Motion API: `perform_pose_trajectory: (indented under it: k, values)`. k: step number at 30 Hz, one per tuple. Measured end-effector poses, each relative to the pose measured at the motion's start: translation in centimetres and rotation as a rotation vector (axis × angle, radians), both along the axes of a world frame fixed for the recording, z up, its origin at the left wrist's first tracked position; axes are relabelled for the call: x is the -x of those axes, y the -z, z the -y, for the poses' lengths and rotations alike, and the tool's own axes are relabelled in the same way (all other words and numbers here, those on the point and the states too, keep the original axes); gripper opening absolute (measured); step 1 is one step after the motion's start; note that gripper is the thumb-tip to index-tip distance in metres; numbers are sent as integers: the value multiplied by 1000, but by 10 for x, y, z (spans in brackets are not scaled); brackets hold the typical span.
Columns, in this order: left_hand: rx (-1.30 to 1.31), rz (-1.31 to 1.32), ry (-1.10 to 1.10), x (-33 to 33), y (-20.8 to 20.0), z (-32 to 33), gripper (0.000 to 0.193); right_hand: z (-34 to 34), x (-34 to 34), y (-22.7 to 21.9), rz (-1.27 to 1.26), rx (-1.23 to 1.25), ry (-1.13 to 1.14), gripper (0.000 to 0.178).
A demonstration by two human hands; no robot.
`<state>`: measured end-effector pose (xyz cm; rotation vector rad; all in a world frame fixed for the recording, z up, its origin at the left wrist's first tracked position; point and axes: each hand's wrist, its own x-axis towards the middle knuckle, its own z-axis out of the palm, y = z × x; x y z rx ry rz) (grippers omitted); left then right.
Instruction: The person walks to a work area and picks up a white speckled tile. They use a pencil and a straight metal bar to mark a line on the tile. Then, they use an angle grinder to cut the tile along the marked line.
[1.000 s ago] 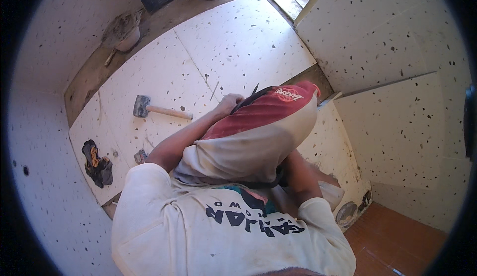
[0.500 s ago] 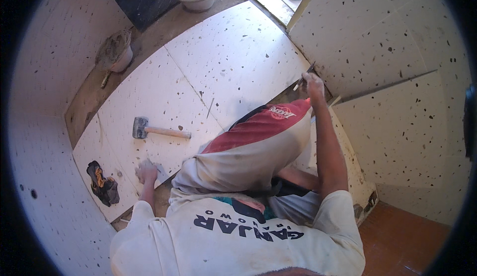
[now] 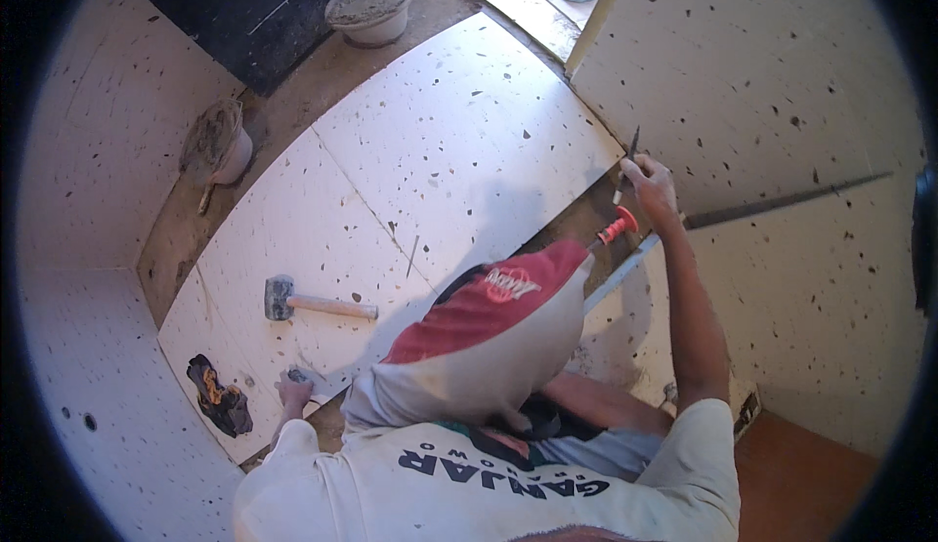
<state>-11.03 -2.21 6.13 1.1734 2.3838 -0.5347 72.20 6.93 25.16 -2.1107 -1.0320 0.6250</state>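
Observation:
My right hand (image 3: 652, 188) is raised near the far right wall, closed around a thin tool (image 3: 619, 187) with a dark pointed end and a pale handle. Below it, beside my knee, a chisel (image 3: 617, 228) with a red guarded grip shows; its lower end is hidden. My left hand (image 3: 295, 393) rests low on the speckled white floor tiles (image 3: 489, 103), fingers curled by a small dark grey thing I cannot make out. Just beyond it lies a rubber mallet (image 3: 322, 305) with a wooden handle. A dark crumpled bundle (image 3: 221, 397) with orange inside sits to its left.
Two white buckets of grey mortar, one at the left (image 3: 232, 156) and one farther back (image 3: 374, 22), stand on bare ground beyond the tiles. Speckled wall panels (image 3: 782, 83) close off the right side. A gap in the floor (image 3: 569, 220) runs along the tile edge.
My right hand has moved right and down in the view with the thin tool, now more upright. The red chisel grip has come into sight past my knee. My left hand's fingers look more curled.

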Motion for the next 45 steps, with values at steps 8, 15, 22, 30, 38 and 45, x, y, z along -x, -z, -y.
perform_pose_trajectory:
  k: [8, 15, 22, 30, 38, 45]
  values:
    - [194, 121, 317, -35, -60, -76, 59, -84, -45, -29, 123, 16, -208, 25]
    - [428, 501, 119, -180, -176, -180, 31, -166, -63, -127, 302, -253, -426, 30]
    - [639, 970, -263, -239, -379, -172, 33, -155, -74, -317, 286, -224, -453, 27]
    - [731, 942, 58, -306, -566, -149, 55, 22, -66, -486, 77, 74, -343, 29]
    - [519, 1024, 1054, -342, -602, -232, 35, 141, 8, -533, -259, 299, -79, 29]
    - [381, 1021, 519, -387, -696, -310, 47, 119, 44, -535, -317, 276, 9, 29]
